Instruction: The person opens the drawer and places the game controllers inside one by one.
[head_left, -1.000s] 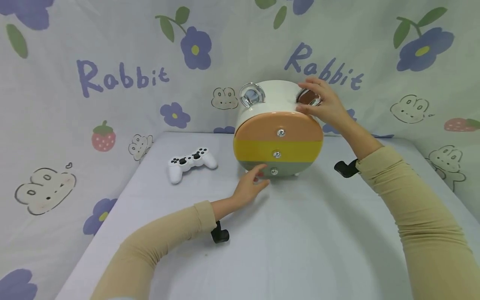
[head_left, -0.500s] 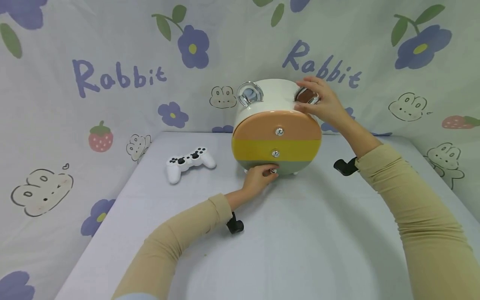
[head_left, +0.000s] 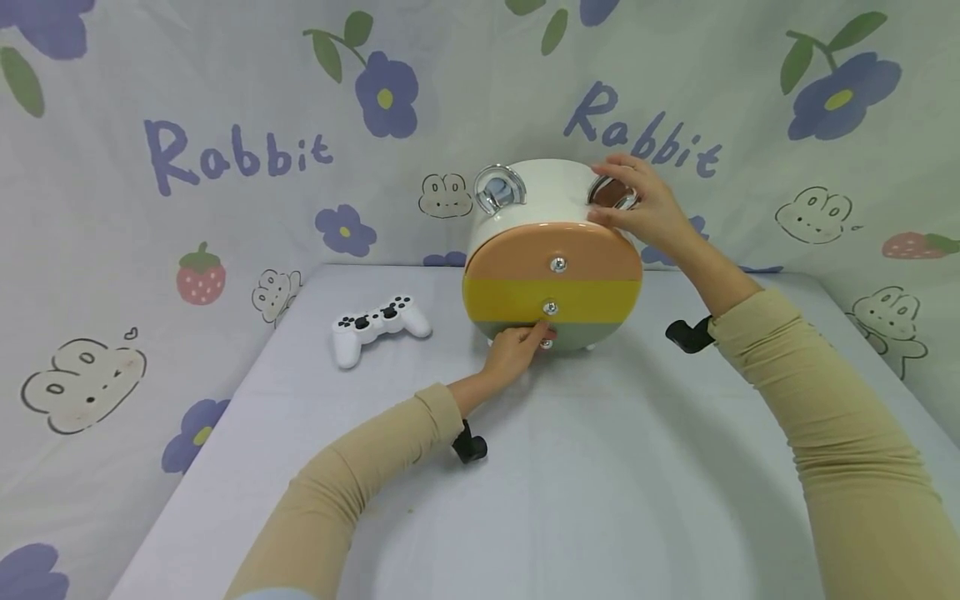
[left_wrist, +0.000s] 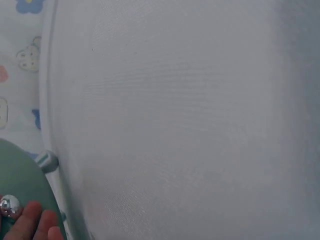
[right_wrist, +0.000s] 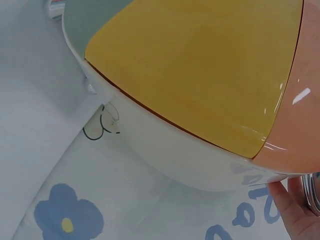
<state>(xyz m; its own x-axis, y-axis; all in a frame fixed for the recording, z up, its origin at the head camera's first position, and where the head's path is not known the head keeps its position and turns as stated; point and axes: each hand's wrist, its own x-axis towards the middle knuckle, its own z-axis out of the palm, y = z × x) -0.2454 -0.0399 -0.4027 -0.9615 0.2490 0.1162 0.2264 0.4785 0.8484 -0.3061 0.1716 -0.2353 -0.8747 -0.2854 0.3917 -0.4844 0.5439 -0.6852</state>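
A small rounded drawer cabinet (head_left: 555, 179) stands on the table, with an orange drawer (head_left: 517, 258), a yellow drawer (head_left: 510, 300) and a green drawer (head_left: 585, 333), all closed. Each drawer has a silver knob. My left hand (head_left: 510, 358) is at the bottom, its fingers about the green drawer's knob (left_wrist: 10, 206); the grip is partly hidden in the head view. On top, my right hand (head_left: 648, 208) holds the right silver-rimmed ear (head_left: 613, 193), thumb in front and fingers behind. The right wrist view shows its fingers (right_wrist: 287, 205) against the cabinet's white side.
A white game controller (head_left: 381, 325) lies on the table (head_left: 600, 483) to the left of the cabinet. A patterned cloth (head_left: 247, 67) hangs close behind. The left silver-rimmed ear (head_left: 500, 190) juts up from the cabinet's top.
My left hand has moved right and forward to the green drawer's knob, and its fingers have shifted around it. The right hand stays on the ear; the drawers look unmoved.
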